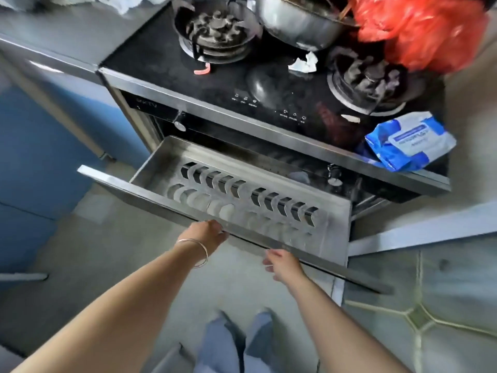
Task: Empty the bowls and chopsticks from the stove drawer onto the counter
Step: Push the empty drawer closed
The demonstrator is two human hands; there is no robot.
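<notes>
The stainless steel stove drawer stands pulled out below the black cooktop. Inside lies a slotted metal rack with two rows of curved slots; I see no bowls or chopsticks in the slots. My left hand, with a thin silver bangle on the wrist, has its fingers curled over the drawer's front panel near the middle. My right hand is just under the same edge further right, fingers loosely spread and holding nothing.
The cooktop carries two burners, a steel pot, a red plastic bag, crumpled paper and a blue-white wipes pack. A grey counter lies to the left above blue cabinets. My legs stand on the tiled floor below.
</notes>
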